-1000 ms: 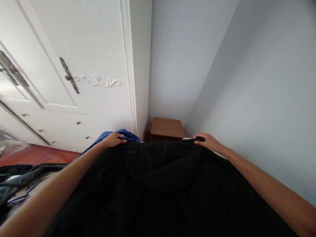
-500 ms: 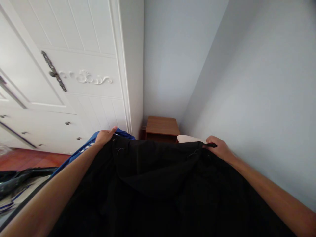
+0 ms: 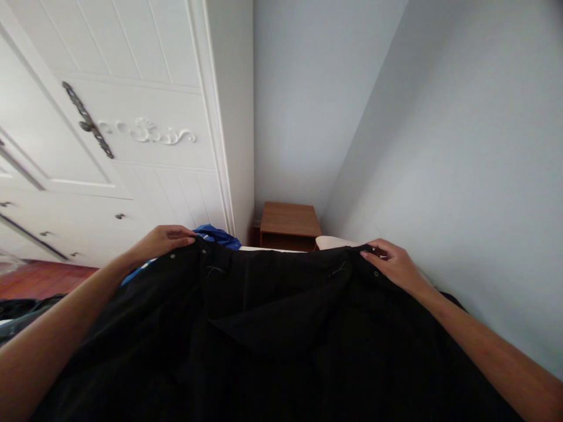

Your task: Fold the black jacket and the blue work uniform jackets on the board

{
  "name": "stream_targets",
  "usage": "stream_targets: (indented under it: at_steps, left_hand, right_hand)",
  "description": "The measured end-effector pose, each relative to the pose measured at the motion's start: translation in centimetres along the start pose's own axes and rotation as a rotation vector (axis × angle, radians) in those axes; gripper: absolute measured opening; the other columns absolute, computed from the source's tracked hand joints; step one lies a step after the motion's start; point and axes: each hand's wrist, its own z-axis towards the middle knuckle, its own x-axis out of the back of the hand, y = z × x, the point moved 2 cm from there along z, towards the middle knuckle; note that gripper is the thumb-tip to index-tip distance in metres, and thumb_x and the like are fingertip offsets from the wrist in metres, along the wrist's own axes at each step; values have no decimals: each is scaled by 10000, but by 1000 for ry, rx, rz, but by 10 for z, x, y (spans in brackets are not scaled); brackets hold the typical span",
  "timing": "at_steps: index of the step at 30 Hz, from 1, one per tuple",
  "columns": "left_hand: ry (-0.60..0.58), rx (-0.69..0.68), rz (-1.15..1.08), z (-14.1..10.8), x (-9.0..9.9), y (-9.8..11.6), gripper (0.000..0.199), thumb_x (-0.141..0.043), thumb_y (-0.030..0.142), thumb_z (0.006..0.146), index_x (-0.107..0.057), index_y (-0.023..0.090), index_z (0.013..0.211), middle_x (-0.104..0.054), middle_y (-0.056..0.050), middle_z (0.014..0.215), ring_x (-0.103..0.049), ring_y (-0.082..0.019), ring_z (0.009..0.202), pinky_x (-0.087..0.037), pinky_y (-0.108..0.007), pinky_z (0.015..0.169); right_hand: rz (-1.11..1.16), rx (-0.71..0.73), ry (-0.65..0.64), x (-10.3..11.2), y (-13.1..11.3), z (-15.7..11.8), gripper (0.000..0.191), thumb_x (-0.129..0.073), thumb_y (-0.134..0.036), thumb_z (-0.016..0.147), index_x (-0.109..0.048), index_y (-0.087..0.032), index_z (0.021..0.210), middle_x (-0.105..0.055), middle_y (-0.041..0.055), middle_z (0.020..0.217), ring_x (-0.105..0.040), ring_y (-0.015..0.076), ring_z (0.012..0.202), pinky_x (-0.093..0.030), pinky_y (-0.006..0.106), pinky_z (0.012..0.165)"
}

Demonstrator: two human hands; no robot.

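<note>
Plainly, your left hand (image 3: 165, 241) had its grip drawn down to a pinch, thumb against fingers, with the upper left edge of the black garment (image 3: 272, 319) caught between them. Your right hand (image 3: 391, 261) pinched the same edge at its other end, the fingertips pressed together with only the cloth's thickness between them. The garment hung between and below your two hands, the stretch of edge between them close to straight, filling the lower middle of your view. Small round studs (image 3: 203, 252) showed near each grip, and thin cords (image 3: 216, 270) stuck out just below the edge. A curved panel sagged in the middle, perhaps a hood, though the dark cloth hid most of its folds from you.

By its drape, it looked soft and limp, not fragile, and probably of some weight for its spread; the firmer edge beside the studs seemed the best place for you to take hold, as loose cloth lower down would likely just bunch.

Beyond your left hand lay a bright blue cloth (image 3: 220, 236), near the white wardrobe (image 3: 167, 111). A brown wooden cabinet (image 3: 290, 218) stood farther off in the corner, and a pale rounded object (image 3: 336, 241) showed just behind the edge near your right hand.
</note>
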Motion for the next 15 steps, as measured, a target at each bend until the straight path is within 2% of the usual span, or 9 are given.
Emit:
stream_targets:
  at_steps: [3, 7, 9, 12, 15]
  left_hand:
    - [177, 24, 133, -3, -6, 4, 321, -657, 512, 683, -676, 201, 759, -708, 1, 703, -628, -219, 762, -490, -290, 720]
    - [297, 19, 291, -11, -22, 17, 329, -485, 483, 777, -559, 211, 608, -569, 1, 549, -560, -193, 656, -414, -266, 592]
    - [297, 19, 327, -15, -27, 24, 351, -475, 515, 766, -549, 216, 598, -569, -3, 563, -573, -204, 666, -420, -276, 607]
    - [236, -71, 288, -17, -30, 31, 344, -561, 563, 694, -647, 233, 743, -681, -11, 731, -623, -238, 761, -461, -296, 691]
    - [209, -151, 281, -18, -28, 35, 381, -577, 595, 689, -706, 252, 794, -727, -24, 864, -637, -251, 839, -468, -304, 763]
  right_hand:
    - [121, -233, -33, -11, -4, 3, 318, -625, -505, 778, -614, -197, 853, -581, -15, 613, -481, 108, 425, -393, 229, 376]
    - [174, -350, -99, -21, -7, 5, 347, -656, -450, 731, -639, -186, 956, -570, -29, 561, -477, 109, 390, -384, 226, 352]
    - [202, -336, -151, -20, -10, 5, 384, -683, -486, 724, -663, -170, 942, -583, -14, 570, -500, 117, 424, -410, 232, 380]
    - [227, -265, -222, -16, -15, 6, 420, -701, -562, 725, -693, -158, 840, -627, 17, 625, -556, 135, 524, -462, 244, 471]
    - [246, -265, -193, -13, -15, 7, 448, -684, -598, 734, -709, -164, 842, -679, 39, 716, -605, 164, 626, -495, 262, 554]
